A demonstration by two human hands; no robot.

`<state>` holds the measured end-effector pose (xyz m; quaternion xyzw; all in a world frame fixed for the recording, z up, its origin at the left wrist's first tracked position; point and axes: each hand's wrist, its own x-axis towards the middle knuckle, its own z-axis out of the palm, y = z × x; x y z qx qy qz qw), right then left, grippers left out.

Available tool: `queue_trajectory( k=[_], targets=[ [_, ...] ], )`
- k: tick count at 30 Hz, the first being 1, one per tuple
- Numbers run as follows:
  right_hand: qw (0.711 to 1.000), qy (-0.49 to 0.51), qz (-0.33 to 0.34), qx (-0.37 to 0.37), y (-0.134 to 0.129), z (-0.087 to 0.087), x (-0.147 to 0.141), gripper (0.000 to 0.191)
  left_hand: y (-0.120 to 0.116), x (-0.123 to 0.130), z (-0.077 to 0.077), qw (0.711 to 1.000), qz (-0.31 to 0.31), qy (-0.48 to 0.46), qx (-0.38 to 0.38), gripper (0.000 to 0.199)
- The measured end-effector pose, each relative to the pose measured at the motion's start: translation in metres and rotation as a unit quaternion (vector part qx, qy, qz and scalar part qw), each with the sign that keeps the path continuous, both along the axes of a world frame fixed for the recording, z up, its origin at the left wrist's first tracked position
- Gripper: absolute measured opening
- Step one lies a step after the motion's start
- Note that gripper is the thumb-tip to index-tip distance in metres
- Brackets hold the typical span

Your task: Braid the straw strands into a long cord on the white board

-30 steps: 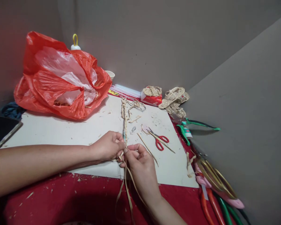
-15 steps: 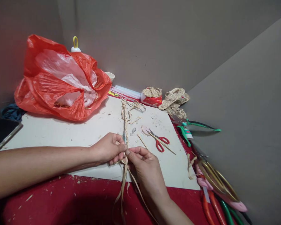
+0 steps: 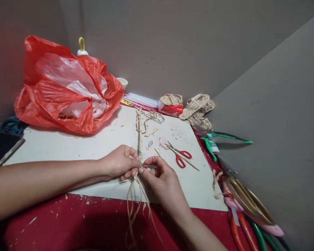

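A thin braid of pale straw (image 3: 139,134) runs down the white board (image 3: 94,146) toward me. My left hand (image 3: 124,162) is closed on the braid's lower end, thumb and fingers pinched together. Close beside it on the right, my right hand (image 3: 157,172) pinches the straw at the same spot, its thumb near the left fingertips. Loose strands (image 3: 132,209) hang from between the hands over the red cloth. Red-handled scissors (image 3: 180,155) lie on the board to the right, with a cut straw strip across them.
A red plastic bag (image 3: 68,94) fills the back left, beside a phone (image 3: 4,148). Woven straw pieces (image 3: 199,109) and a red box (image 3: 172,109) stand at the back. Large scissors (image 3: 248,198) and green-handled tools (image 3: 231,136) lie along the right edge.
The loose strands below my hands have swung and bunched to the left. Both hands keep their pinch, the fingers slightly shifted. The view has moved a little.
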<state>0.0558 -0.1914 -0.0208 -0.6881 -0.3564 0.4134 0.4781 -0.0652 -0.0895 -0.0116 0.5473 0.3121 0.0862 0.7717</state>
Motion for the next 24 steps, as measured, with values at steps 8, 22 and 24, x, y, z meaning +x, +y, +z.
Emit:
queue_trajectory(
  k=[8, 22, 24],
  targets=[
    [0.967, 0.178, 0.176, -0.054, 0.012, 0.001, 0.018, 0.031, 0.013, -0.001, 0.006, 0.998, -0.051, 0.001, -0.021, 0.007],
    [0.944, 0.227, 0.212, -0.111, 0.02, 0.008, 0.016, 0.028, 0.019, -0.004, 0.016, 0.992, -0.109, 0.035, 0.051, 0.006],
    [0.948, 0.238, 0.186, -0.104, 0.02, 0.008, 0.013, 0.025, 0.016, -0.002, 0.022, 0.988, -0.117, 0.059, 0.083, 0.006]
  ],
)
